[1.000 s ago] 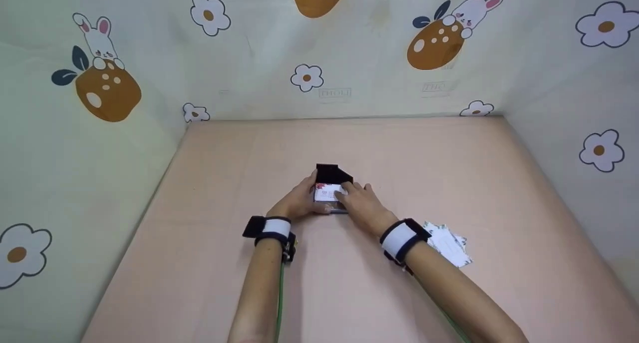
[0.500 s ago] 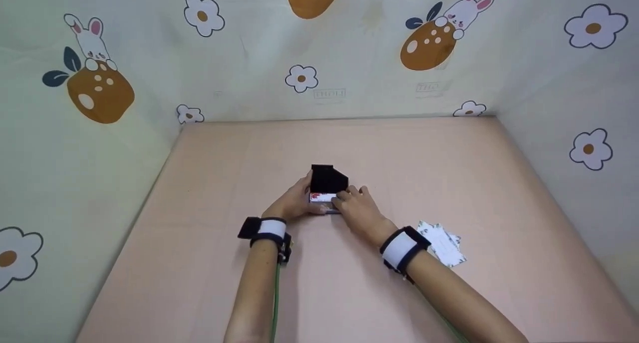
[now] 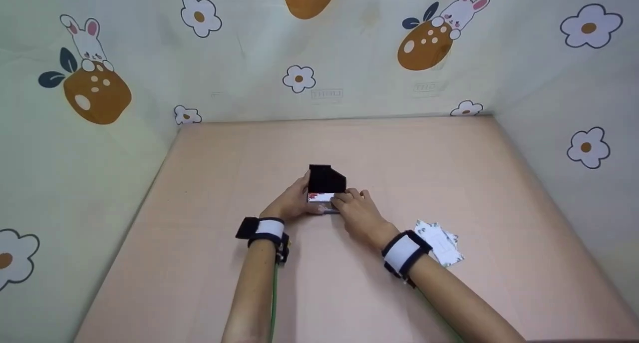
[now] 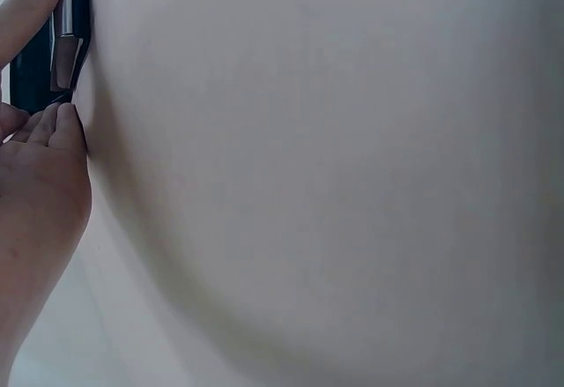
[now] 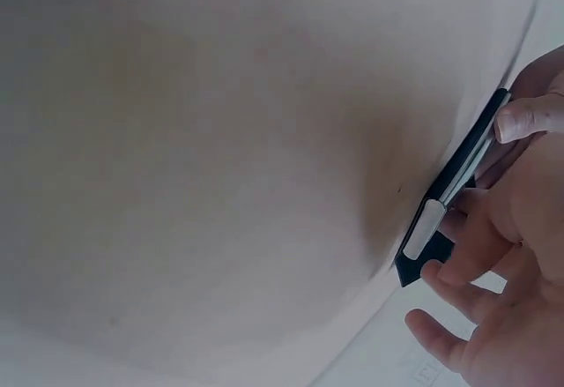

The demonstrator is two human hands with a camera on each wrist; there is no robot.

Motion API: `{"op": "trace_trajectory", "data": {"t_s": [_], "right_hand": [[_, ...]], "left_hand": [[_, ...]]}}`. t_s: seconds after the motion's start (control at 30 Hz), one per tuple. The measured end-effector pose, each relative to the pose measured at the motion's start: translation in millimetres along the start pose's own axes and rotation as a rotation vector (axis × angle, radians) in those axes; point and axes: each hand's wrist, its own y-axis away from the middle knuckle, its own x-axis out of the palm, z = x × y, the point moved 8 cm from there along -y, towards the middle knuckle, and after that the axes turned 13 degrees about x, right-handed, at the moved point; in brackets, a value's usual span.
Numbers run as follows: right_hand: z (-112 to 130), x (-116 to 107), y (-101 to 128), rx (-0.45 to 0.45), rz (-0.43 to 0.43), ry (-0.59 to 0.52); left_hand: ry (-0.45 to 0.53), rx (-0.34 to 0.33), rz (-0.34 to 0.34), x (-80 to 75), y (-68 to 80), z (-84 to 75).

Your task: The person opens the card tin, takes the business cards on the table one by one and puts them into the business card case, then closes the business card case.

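Note:
A black card case (image 3: 327,179) stands with its dark flap up near the middle of the table. In its front part shows a white card (image 3: 319,197) with red flowers along its left corner. My left hand (image 3: 289,198) grips the case from the left, thumb along its near edge. From the right, my right hand (image 3: 362,218) holds the case with bent fingers beside the card. In the left wrist view the case (image 4: 77,17) appears edge-on at the left hand. Its pale edge (image 5: 427,228) shows in the right wrist view, with the right hand's outer fingers (image 5: 436,338) spread away.
Several loose white cards (image 3: 440,243) with leafy edges lie overlapping at the right, beside the right wrist strap (image 3: 405,253). A pink-beige cloth covers the table (image 3: 239,153). Patterned sheeting (image 3: 249,48) closes off the back and both sides.
The black flap covers more of the card, which shows as a narrower strip. My right fingers have shifted slightly down over its right side. My left hand keeps its grip.

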Motion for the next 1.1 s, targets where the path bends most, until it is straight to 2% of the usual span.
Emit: {"op": "trace_trajectory", "data": {"t_s": [0.17, 0.3, 0.43, 0.53, 0.67, 0.8, 1.1], "right_hand": [[-8.7, -8.4, 12.5, 0.058, -0.03, -0.105], [-23.3, -17.5, 27.1, 0.145, -0.032, -0.171], [-44.4, -21.7, 42.6, 0.254, 0.008, -0.196], [-57.3, -24.4, 53.0, 0.303, 0.012, -0.179], [-65.9, -31.1, 64.7, 0.323, -0.014, -0.155], [-71.6, -38.4, 76.2, 0.325, -0.035, -0.165], [-91.2, -51.1, 109.3, 0.347, -0.097, -0.12]], "left_hand": [[0.01, -0.029, -0.005, 1.2, -0.7, 2.5], [0.02, -0.033, -0.007, 2.7, -1.9, 2.7], [0.024, -0.052, -0.005, 3.2, -2.0, 4.2], [0.014, -0.076, -0.002, 2.2, -0.8, 5.2], [-0.009, -0.098, -0.007, -1.3, 1.6, 6.1], [-0.011, -0.09, -0.012, -3.4, 1.7, 6.6], [-0.04, -0.079, 0.028, 1.7, -2.0, 6.8]]}}
